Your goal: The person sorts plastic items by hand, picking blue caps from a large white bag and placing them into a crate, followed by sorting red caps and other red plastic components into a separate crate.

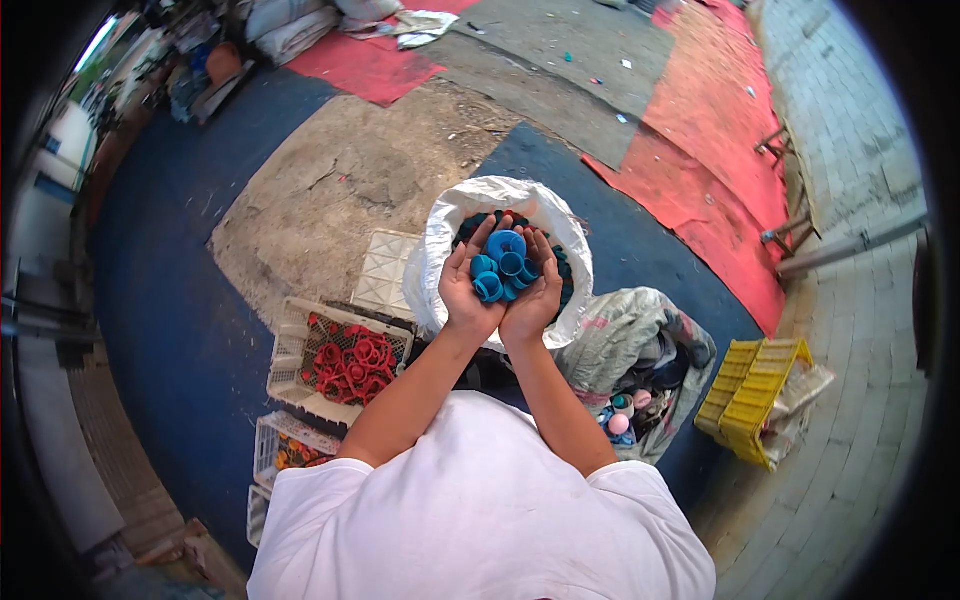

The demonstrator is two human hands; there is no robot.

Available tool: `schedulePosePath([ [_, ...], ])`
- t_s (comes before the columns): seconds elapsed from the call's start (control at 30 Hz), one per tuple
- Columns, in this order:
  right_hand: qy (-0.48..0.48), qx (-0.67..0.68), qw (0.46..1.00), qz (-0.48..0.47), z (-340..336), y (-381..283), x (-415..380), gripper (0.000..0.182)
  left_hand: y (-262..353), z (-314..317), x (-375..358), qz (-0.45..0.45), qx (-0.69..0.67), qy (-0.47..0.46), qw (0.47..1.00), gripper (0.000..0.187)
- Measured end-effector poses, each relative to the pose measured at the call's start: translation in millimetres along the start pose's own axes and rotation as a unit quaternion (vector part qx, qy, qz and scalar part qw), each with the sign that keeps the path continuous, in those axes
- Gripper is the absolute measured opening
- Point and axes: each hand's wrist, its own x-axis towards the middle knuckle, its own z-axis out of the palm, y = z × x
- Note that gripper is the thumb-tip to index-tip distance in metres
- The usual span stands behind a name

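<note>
Left hand [466, 294] and right hand [537, 301] meet above mouth of white sack [436, 222]: palms up, open, fingers slightly curled, cradling blue plastic pieces [507, 262]. Cupping presumably stops loose, rounded pieces rolling off; sack beneath would catch strays. Left of sack: crate [287, 352], walls likely containing red rings [352, 362].

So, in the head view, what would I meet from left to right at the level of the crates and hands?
Pale crate of red pieces → left hand → right hand, both cupped under blue pieces → greyish sack → yellow crate.
</note>
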Motion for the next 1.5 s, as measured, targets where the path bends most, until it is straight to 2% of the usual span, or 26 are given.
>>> schedulePosePath([
  [0.13, -0.031, -0.002, 0.999, 0.042, -0.2, 10.4, -15.0, 0.055, 10.2, 4.9, -25.3, 0.052, 0.048, 0.028, 0.997, 0.06],
  [0.17, -0.043, -0.012, 0.998, 0.048, 0.5, 14.1, -19.5, 0.055, 13.0, -0.7, -29.7, 0.071, 0.059, -0.002, 0.996, 0.061],
  [0.4, -0.078, 0.002, 0.978, 0.192, 1.9, 45.6, -72.6, 0.056, 32.2, -29.7, -94.7, 0.192, 0.019, 0.098, 0.976, 0.062],
  [0.5, -0.14, -0.009, 0.956, 0.256, -8.2, 61.0, -103.2, 0.055, 36.6, -46.3, -132.1, 0.264, 0.007, 0.131, 0.956, 0.058],
  [0.63, -0.176, -0.062, 0.922, 0.34, -13.6, 73.2, -151.3, 0.058, 37.0, -64.5, -189.8, 0.344, -0.017, 0.185, 0.921, 0.053],
  [0.73, -0.248, -0.107, 0.893, 0.36, -19.3, 77.6, -184.3, 0.058, 35.9, -73.8, -232.2, 0.388, -0.053, 0.195, 0.899, 0.051],
  [0.9, -0.305, -0.106, 0.855, 0.405, -23.9, 81.1, -244.0, 0.052, 34.3, -72.6, -301.4, 0.449, -0.082, 0.218, 0.863, 0.048],
  [1.17, -0.371, -0.129, 0.798, 0.458, -29.2, 75.3, -401.4, 0.051, 29.5, -89.6, -460.9, 0.538, -0.131, 0.198, 0.809, 0.047],
  [1.3, -0.344, -0.142, 0.766, 0.525, -33.9, 59.6, -507.9, 0.044, 19.1, -102.6, -562.5, 0.592, -0.156, 0.199, 0.765, 0.047],
  [1.4, -0.366, -0.154, 0.727, 0.56, -53.9, 59.5, -567.7, 0.043, 8.7, -108.6, -626.2, 0.609, -0.2, 0.243, 0.728, 0.047],
  [1.5, -0.397, -0.162, 0.689, 0.583, -67.4, 62.5, -611.5, 0.039, -2.0, -129.0, -672.2, 0.649, -0.195, 0.234, 0.697, 0.047],
])
